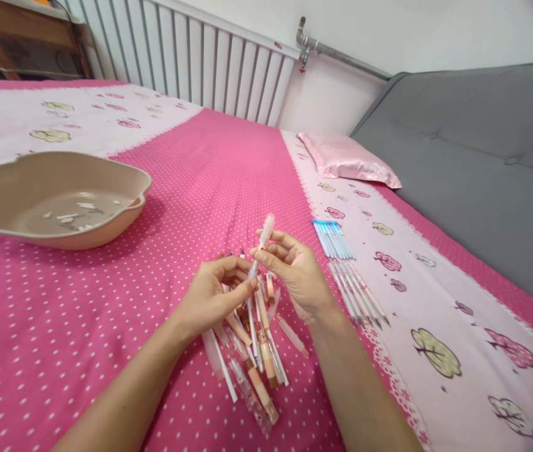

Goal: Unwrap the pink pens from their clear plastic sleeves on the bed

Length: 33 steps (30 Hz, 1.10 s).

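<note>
Between my hands is a slim pale pen, tilted with its translucent pinkish end up. My left hand pinches its lower part, and my right hand grips it near the upper end. Below them lies a loose heap of pen parts: clear pinkish barrels, white tubes and brown-and-cream pieces. My hands and wrists hide some of the heap. To the right, a row of pens with blue tops lies side by side, and nearer me is a second row of clear pinkish pens.
At the left, a beige basin holds several small white bits. The pink dotted bedspread spreads under everything. A pink pillow rests by the grey headboard. A white radiator stands along the far wall.
</note>
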{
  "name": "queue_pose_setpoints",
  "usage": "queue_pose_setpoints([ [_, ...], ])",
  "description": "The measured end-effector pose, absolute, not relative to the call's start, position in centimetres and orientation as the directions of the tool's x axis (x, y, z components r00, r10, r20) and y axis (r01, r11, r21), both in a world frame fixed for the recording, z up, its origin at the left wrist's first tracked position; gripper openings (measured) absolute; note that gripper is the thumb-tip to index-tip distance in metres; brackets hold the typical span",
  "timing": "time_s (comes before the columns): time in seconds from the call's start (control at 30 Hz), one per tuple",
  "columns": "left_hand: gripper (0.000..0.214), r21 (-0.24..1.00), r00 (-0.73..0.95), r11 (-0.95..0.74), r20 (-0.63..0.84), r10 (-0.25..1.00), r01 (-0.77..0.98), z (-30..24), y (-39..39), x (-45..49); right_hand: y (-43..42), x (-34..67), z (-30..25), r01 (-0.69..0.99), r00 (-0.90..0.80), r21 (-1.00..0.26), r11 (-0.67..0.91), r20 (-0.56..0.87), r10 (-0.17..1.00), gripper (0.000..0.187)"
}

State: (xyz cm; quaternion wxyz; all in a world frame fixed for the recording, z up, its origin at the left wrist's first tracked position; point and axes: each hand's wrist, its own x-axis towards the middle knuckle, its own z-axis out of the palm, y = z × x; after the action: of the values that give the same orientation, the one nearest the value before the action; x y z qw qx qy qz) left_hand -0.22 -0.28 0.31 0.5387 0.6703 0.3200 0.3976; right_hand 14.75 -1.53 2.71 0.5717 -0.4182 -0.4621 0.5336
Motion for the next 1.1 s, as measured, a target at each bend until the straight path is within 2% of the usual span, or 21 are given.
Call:
queue_pose_setpoints([
  [0.43, 0.017, 0.982, 0.468, -0.19, 0.168, 0.867, 0.0, 0.7, -0.36, -0.3, -1.68, 14.72, 2.86, -0.237, -0.019, -0.962, 0.139, 0.147, 0.989, 0.026],
  [0.73, 0.016, 0.988, 0.505, -0.153, 0.148, 0.851, -0.032, 0.97, -0.55, -0.36, -2.06, 14.74, 3.3, -0.309, -0.214, -0.95, 0.053, 0.124, 0.969, 0.041],
  [1.1, 0.014, 0.987, 0.494, -0.16, 0.15, 0.857, -0.022, 0.96, -0.48, -0.36, -1.98, 14.75, 3.19, -0.283, -0.203, -0.958, 0.049, 0.11, 0.973, 0.044],
])
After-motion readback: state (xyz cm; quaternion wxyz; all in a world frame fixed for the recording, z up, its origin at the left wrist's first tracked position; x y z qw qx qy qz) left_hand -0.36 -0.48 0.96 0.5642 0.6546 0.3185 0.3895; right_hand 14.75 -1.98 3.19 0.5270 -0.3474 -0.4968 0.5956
